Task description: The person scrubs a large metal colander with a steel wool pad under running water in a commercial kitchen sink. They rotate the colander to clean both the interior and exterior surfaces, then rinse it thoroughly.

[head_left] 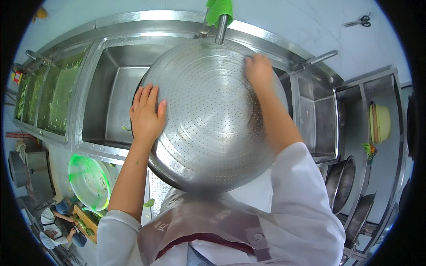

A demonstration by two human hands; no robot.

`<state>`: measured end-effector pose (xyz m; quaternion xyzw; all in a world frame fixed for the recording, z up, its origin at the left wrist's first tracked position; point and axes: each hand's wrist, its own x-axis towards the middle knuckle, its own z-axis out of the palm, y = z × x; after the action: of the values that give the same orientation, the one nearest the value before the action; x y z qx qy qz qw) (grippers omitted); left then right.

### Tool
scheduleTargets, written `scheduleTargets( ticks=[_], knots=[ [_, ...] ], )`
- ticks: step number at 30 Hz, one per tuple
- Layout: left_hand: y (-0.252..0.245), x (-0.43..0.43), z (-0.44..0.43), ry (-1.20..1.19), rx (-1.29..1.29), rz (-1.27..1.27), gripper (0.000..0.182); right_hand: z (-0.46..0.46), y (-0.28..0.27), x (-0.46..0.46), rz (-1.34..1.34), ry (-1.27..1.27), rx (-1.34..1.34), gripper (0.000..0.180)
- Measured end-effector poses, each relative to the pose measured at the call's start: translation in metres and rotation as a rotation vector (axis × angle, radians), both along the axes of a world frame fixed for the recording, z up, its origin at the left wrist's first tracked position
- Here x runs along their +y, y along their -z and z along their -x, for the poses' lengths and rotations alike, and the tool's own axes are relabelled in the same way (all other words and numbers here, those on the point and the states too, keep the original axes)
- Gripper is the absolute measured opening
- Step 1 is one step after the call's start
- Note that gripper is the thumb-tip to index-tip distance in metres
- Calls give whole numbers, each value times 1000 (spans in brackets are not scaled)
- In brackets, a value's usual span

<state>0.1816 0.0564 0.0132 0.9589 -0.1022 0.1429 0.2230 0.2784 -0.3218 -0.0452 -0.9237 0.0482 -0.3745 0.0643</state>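
A large round perforated metal colander (213, 116) lies over the steel sink with its holed underside towards me. My left hand (147, 114) rests on its left side, fingers slightly spread and thumb apart, palm down. My right hand (259, 71) is at the colander's upper right, slightly blurred, with curled fingers; a small dark bit shows at the fingertips, too little to name. Just above the colander's far edge a faucet spout (221, 30) points down, with a green cloth (219, 11) draped over it.
Left, sink basins (61, 96) hold water and leafy greens. A large plastic tub (90, 182) stands on the floor; beyond it a person (58, 222) works at a cutting board (85, 223). Right are another faucet (314, 61), a smaller basin (314, 116) and a rack (399, 133) with metal bowls (341, 184).
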Motion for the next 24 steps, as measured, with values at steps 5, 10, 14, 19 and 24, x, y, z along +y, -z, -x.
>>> scheduleTargets(
  ticks=[5,10,14,19,24],
  knots=[
    [2,2,-2,8,44,-9,43,31,2,157,-35,-600,106,20],
    [0,5,-4,24,81,-18,42,130,-31,193,-127,-832,279,27],
    [1,5,-2,-2,105,-22,42,104,-102,121,-100,-219,735,19],
    [3,4,-2,5,77,-9,41,82,-115,118,-100,-179,321,12],
    [4,5,-5,38,44,-8,41,135,-100,185,-13,-498,303,11]
  ],
)
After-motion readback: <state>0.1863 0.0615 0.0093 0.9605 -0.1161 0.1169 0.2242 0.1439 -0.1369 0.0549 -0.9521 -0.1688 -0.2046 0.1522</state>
